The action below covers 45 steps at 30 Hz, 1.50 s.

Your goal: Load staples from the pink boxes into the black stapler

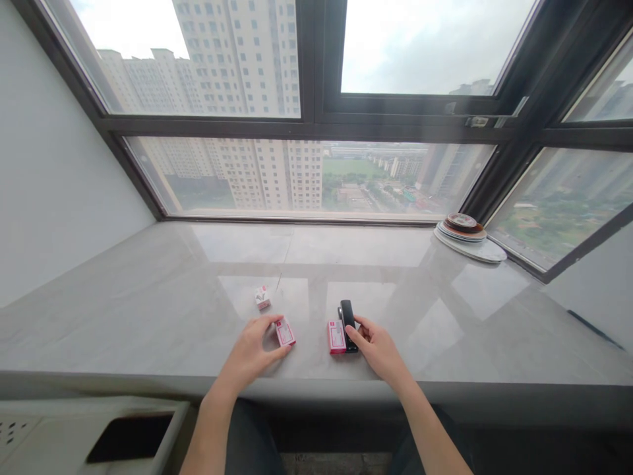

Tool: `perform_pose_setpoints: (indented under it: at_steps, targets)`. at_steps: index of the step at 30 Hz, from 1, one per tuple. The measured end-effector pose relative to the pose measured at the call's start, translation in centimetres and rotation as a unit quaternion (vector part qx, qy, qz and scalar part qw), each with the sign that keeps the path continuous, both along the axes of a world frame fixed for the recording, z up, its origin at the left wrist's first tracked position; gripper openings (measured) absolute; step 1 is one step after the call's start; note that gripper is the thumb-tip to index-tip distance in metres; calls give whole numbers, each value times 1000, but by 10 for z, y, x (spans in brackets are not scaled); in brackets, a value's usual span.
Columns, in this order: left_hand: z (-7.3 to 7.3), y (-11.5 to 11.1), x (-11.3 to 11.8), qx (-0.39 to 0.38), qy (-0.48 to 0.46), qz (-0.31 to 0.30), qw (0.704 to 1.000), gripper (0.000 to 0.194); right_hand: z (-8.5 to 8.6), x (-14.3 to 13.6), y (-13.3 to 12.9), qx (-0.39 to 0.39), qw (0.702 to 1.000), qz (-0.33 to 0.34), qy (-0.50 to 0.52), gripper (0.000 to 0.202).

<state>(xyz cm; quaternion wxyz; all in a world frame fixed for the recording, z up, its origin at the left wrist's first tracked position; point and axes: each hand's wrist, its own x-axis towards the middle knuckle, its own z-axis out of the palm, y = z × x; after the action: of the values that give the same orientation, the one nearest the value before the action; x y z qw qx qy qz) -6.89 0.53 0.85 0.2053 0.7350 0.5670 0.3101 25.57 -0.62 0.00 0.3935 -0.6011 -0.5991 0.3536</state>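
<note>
Stapler [348, 321], near right of centre, touches pink-and-white box [337, 336]; likely stiff, heavier than the boxes, best gripped mid-body. Right hand [380, 348] pinches it, thumb on top. Left hand [248, 354], fingers part-open, spans left box [285, 332] near to far; probably light, crushable. Glossy sill [148, 310], maybe slippery. Plate stack [487, 251] far right by window [307, 128].

it looked like a high-rise home, with a broad stone window ledge [163, 297] and tall apartment blocks [242, 59] outside.
</note>
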Motion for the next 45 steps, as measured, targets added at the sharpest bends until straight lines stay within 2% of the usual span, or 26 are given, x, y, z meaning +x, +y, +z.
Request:
perform_pose_setpoints:
  at_steps: [4, 7, 9, 13, 16, 18, 20, 21, 23, 24, 25, 26, 27, 29, 30, 32, 34, 38, 41, 45]
  targets:
    - [16, -6, 71, 5, -93, -83, 992, 57, 2, 0, -1, 7, 1000, 0, -2, 59]
    - [21, 0, 103, -28, -121, -158, 980, 57, 4, 1, -1, 5, 1000, 9, -8, 57]
    - [20, 5, 112, -64, -130, -189, 971, 57, 4, 2, -1, 1, 1000, 19, -9, 55]
    - [14, 11, 117, -97, -122, -193, 969, 63, 3, 3, 1, 0, 1000, 25, -3, 54]
    - [14, 10, 118, -83, -116, -212, 967, 74, 2, 4, 0, -4, 1000, 16, 0, 59]
    - [16, 11, 114, -46, -103, -223, 968, 82, 2, 7, -4, -18, 1000, 9, 10, 66]
    - [17, 16, 101, 12, -72, -179, 981, 77, 1, 10, -11, -37, 999, 8, 21, 73]
    - [17, 22, 91, 45, -52, -125, 990, 70, 1, 11, -15, -44, 999, 11, 22, 78]
    - [16, 36, 62, 107, -14, 43, 993, 57, 1, 13, -22, -49, 999, 19, 10, 87]
    - [15, 45, 46, 121, 5, 139, 983, 58, 2, 13, -24, -48, 999, 22, -4, 91]
    - [13, 53, 30, 114, 20, 230, 966, 59, 3, 12, -26, -46, 998, 24, -20, 94]
    - [12, 60, 16, 78, 30, 284, 955, 60, 4, 11, -27, -42, 998, 25, -40, 95]
    - [11, 67, 5, 28, 39, 285, 957, 61, 5, 10, -27, -36, 997, 26, -59, 95]
    - [8, 74, -4, -40, 47, 246, 967, 57, 9, 6, -26, -24, 995, 29, -94, 90]
    - [7, 75, 0, -57, 49, 215, 974, 54, 12, 4, -25, -18, 994, 31, -107, 86]
    - [4, 74, 19, -59, 47, 163, 984, 47, 16, 1, -24, -8, 992, 41, -118, 75]
    - [2, 71, 50, -59, 43, 106, 992, 44, 19, -1, -23, 1, 992, 51, -117, 66]
    - [2, 64, 106, -52, 28, 6, 998, 43, 20, -3, -22, 6, 991, 62, -117, 63]
    - [5, 57, 125, -53, 18, -46, 997, 47, 19, -4, -20, 8, 991, 60, -121, 65]
    - [3, 44, 132, -55, 11, -75, 996, 47, 17, -5, -19, 13, 988, 67, -137, 68]
